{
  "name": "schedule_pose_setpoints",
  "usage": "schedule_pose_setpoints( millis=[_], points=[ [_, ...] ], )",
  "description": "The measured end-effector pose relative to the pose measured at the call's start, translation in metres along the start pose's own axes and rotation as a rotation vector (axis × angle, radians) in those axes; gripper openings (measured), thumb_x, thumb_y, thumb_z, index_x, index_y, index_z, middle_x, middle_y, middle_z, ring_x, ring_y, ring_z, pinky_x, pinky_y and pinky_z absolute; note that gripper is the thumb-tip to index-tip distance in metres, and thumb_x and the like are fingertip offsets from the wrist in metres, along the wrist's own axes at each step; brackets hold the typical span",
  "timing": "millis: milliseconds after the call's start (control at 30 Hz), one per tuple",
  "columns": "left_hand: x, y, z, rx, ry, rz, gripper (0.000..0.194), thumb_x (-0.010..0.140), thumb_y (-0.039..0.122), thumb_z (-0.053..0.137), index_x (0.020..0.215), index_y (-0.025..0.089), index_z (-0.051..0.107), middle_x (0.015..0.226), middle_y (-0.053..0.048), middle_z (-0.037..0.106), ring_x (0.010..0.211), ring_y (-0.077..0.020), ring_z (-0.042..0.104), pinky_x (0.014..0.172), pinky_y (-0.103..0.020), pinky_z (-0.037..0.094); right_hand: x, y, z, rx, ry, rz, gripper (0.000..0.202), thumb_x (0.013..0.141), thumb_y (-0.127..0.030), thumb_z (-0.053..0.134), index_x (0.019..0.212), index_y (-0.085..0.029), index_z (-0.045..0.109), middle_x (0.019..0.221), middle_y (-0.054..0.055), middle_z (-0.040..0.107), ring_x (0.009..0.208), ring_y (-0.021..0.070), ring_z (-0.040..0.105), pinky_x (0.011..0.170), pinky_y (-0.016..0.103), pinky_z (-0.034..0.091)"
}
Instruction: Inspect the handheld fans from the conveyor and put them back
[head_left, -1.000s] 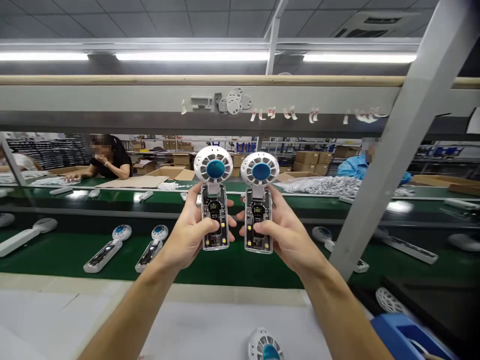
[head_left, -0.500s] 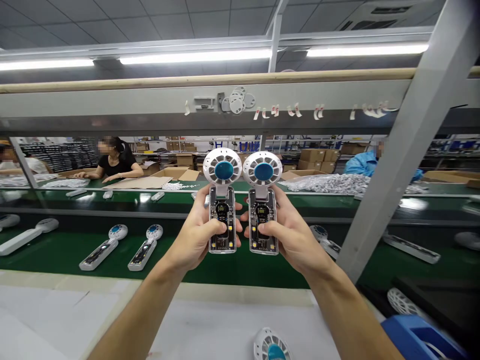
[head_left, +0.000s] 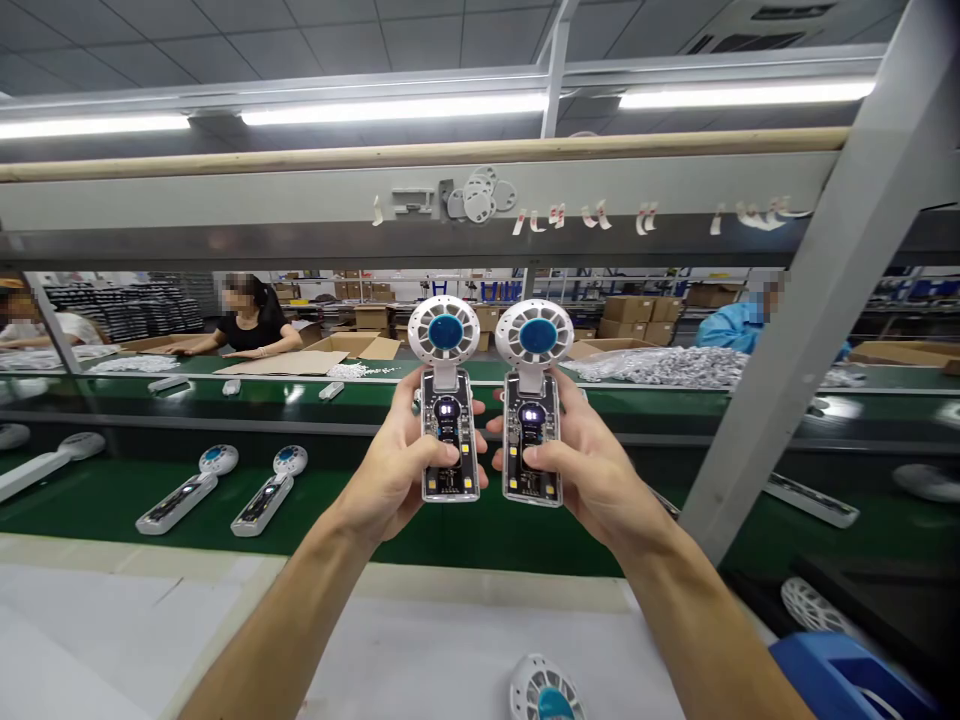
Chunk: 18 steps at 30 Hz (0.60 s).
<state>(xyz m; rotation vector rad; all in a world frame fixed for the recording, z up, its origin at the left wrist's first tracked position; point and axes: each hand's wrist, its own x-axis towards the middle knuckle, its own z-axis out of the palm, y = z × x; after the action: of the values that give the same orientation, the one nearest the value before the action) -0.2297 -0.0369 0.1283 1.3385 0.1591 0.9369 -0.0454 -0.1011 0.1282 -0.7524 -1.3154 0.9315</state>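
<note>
My left hand (head_left: 397, 460) is wrapped round a handheld fan (head_left: 450, 400) with a white round head, a blue centre and a clear handle showing its circuit board. Its thumb presses on the front of the handle. In my right hand (head_left: 592, 455) is a matching fan (head_left: 534, 400), also with the thumb on its front. Both fans are upright, side by side with a small gap between the heads, and their small displays are lit. Fingertips show beside each handle's inner edge.
Several fans (head_left: 262, 505) lie on the green conveyor (head_left: 337, 520). Another fan head (head_left: 544, 690) rests on the white table (head_left: 420, 640). A slanted metal post (head_left: 802, 290) and a blue object (head_left: 840, 670) stand right. People sit across, beside white parts (head_left: 660, 366).
The displays on both fans have changed from dim to brightly lit. The two fans have moved slightly apart. Fans on the conveyor have shifted left.
</note>
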Motion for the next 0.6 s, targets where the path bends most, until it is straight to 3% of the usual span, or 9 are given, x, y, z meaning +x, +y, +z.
schedule_pose_setpoints(
  millis=[167,367,600],
  points=[
    [0.0002,-0.0016,-0.0014,-0.024,0.044,0.028,0.078,0.069,0.002,0.060,0.136,0.031,0.033,0.118,-0.005,0.063,0.080,-0.0185,0.070,0.068,-0.035,0.060,-0.0003,-0.0018,0.0004,-0.038,0.048,0.020,0.087,0.069,-0.008,0.062,0.146,-0.031,0.030,0.101,0.002,0.069,0.082,0.0185,0.068,0.069,0.031,0.057],
    [0.0011,-0.0019,0.0004,-0.019,0.065,0.004,0.072,0.077,0.008,0.062,0.137,0.031,0.030,0.117,-0.006,0.063,0.076,-0.0181,0.070,0.067,-0.036,0.060,0.0011,0.0024,-0.0011,-0.030,0.052,0.056,0.085,0.075,-0.018,0.062,0.150,-0.032,0.024,0.099,0.002,0.069,0.072,0.0179,0.068,0.068,0.035,0.057],
    [0.0019,-0.0033,0.0013,-0.052,0.064,0.016,0.068,0.078,0.007,0.060,0.135,0.030,0.033,0.116,-0.006,0.064,0.083,-0.0197,0.070,0.067,-0.036,0.061,0.0027,0.0048,-0.0019,-0.004,0.055,0.051,0.086,0.074,-0.016,0.062,0.149,-0.032,0.025,0.095,0.002,0.069,0.070,0.0185,0.068,0.066,0.035,0.057]
  ],
)
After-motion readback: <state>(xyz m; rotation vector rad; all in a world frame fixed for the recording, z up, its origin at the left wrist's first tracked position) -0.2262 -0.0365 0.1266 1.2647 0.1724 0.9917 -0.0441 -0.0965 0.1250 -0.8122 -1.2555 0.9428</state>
